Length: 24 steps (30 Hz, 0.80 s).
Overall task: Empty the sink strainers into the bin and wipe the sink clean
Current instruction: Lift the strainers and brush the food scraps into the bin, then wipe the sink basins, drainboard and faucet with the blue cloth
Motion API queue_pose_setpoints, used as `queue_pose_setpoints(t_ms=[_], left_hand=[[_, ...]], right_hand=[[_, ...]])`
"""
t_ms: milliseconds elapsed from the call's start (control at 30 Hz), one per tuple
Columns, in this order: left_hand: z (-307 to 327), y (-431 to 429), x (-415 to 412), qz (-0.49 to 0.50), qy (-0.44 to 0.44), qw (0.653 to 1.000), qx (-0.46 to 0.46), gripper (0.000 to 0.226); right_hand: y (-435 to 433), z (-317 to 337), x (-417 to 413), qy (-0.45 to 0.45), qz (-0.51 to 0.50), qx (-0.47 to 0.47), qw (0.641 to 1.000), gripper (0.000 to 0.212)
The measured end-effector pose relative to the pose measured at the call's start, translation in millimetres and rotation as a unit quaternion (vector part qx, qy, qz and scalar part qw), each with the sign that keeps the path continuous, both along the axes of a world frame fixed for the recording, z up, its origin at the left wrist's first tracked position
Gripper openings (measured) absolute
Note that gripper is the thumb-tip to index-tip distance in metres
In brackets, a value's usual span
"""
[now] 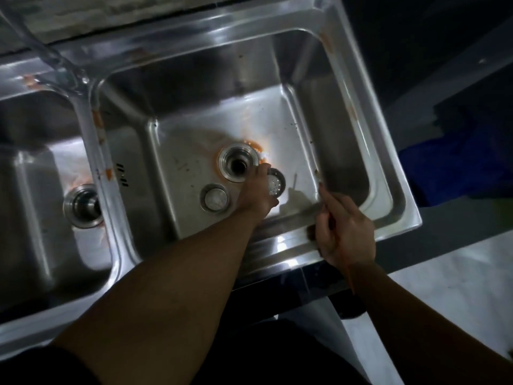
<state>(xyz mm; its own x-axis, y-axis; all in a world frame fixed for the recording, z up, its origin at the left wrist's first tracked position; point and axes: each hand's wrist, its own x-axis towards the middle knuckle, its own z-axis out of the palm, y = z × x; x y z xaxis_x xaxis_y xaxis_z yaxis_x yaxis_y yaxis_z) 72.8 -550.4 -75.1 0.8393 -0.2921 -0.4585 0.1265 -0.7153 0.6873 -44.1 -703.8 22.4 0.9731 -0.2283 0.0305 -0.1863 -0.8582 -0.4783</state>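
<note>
We see a sink of stainless steel, smooth and glossy, its walls throwing back the light. Orange smears dull its rim and the floor around the drain ring, itself polished metal. The perforated strainer and the round stopper look like the same bright metal. The tap shines like chrome. The blue cloth looks soft and matt.

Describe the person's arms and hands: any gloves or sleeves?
No gloves: the left hand and right hand are bare, as are both forearms. A dark sleeve shows only at the upper left arm. A thin reddish line crosses the right hand's back; unclear what.
</note>
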Motion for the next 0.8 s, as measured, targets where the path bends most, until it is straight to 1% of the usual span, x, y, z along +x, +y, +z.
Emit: queue_pose_setpoints(t_ms=[233, 433, 500, 567, 600, 667, 700, 800], left_hand=[[-23, -2, 8, 0.043, 0.044, 0.998, -0.015, 0.115], [-16, -3, 6, 0.041, 0.068, 0.996, -0.027, 0.128], [-10, 0, 1, 0.059, 0.071, 0.994, -0.051, 0.126], [1, 4, -5, 0.093, 0.075, 0.991, -0.064, 0.112], [8, 7, -9, 0.099, 0.068, 0.991, -0.05, 0.099], [23, 13, -18, 0.064, 0.023, 0.998, 0.012, 0.068], [31, 16, -25, 0.041, -0.001, 0.999, 0.023, 0.057], [55, 20, -46, 0.03, -0.024, 0.999, 0.017, 0.042]], right_hand=[[-3, -8, -1, 0.0, 0.023, 0.003, 1.0, 0.043], [-5, -11, -1, 0.002, 0.034, -0.004, 0.999, 0.042], [-5, -9, -1, 0.015, 0.038, -0.001, 0.999, 0.042], [-5, -5, 0, 0.022, 0.041, 0.012, 0.999, 0.043], [-4, -4, 0, 0.024, 0.04, 0.014, 0.999, 0.044], [-3, -2, 0, 0.023, 0.039, 0.023, 0.999, 0.046], [-3, -1, 1, 0.02, 0.034, 0.035, 0.999, 0.045], [-6, 1, 7, 0.004, 0.012, 0.108, 0.994, 0.042]])
